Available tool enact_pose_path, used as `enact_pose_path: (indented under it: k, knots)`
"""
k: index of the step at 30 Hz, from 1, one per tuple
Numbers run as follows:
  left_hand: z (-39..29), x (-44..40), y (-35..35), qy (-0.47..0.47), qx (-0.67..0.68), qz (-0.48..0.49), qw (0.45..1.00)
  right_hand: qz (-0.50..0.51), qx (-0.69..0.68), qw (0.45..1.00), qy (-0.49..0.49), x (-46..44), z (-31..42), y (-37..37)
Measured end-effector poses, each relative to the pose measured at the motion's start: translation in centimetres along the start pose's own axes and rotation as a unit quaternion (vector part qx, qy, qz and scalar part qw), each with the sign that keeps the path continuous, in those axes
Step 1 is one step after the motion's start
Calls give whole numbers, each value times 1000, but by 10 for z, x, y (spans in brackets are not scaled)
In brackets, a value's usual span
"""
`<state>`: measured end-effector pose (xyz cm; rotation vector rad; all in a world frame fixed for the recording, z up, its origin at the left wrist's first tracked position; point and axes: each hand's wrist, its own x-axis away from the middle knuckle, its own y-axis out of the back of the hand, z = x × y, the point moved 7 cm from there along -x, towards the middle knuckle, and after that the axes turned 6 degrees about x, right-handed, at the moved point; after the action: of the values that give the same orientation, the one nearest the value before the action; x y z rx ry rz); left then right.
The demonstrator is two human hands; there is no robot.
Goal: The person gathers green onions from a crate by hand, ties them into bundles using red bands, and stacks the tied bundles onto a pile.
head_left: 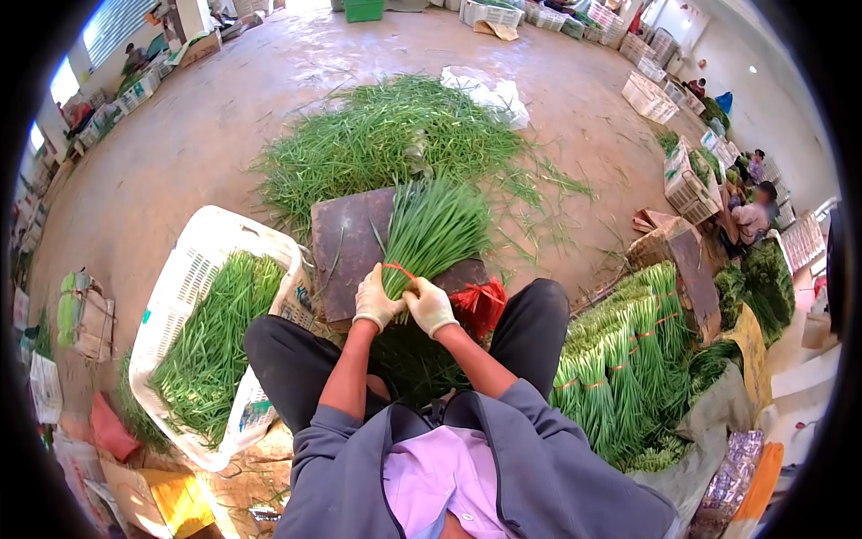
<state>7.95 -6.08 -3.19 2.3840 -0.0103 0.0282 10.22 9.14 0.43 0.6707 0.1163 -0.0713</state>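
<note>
While the left hand (375, 298) and right hand (430, 305) are clamped on the stalk bundle (437, 229) at its red band (398, 269), I favour even, gentle pressure to keep stems parallel.

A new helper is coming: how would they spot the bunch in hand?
Find the brown board between the knees and the loose green heap. The bunch lies on it, leaves fanned outward, its red band between left hand and right hand. Unlike the banded bunches packed at the right, it is held.
</note>
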Motion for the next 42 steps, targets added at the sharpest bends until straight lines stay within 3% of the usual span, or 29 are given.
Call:
enact_pose_path:
  k: [2, 6, 9, 12, 15, 19, 21, 22, 31, 34, 40, 42]
  knots:
    - [1, -2, 2, 4, 7, -3, 1000, -29, 49, 998, 37, -2, 10, -1]
    - [2, -2, 3, 7, -9, 5, 1000, 66, 65, 995, 33, -6, 11, -10]
    - [-1, -1, 2, 0, 3, 1, 1000, 86, -3, 994, 74, -3, 14, -6]
    - [2, 0, 1, 2, 0, 0, 1000, 69, 6, 990, 121, 5, 24, -3]
    - [2, -1, 1, -15, -17, -1, 1000, 8, 84, 967, 241, 17, 49, 3]
    - [-7, 7, 5, -10, -20, -13, 1000, -13, 29, 981, 191, 17, 34, 9]
    - [-24, 19, 22, -75, 5, -122, 990, -9, 26, 983, 180, 17, 28, 11]
    - [-28, 22, 24, -74, 5, -122, 990, -7, 22, 986, 167, 16, 26, 11]
    - [-13, 29, 11, -125, 9, -177, 976, -5, 68, 964, 258, 34, 60, 10]
    - [-23, 35, 11, -146, -14, -194, 970, -9, 56, 968, 243, 33, 50, 10]
    - [-40, 46, 17, -169, -57, -219, 959, 77, -116, 990, -9, 20, 8, -1]
    - [-40, 46, 14, -178, -66, -216, 958, 96, -151, 983, -29, 17, 7, -3]
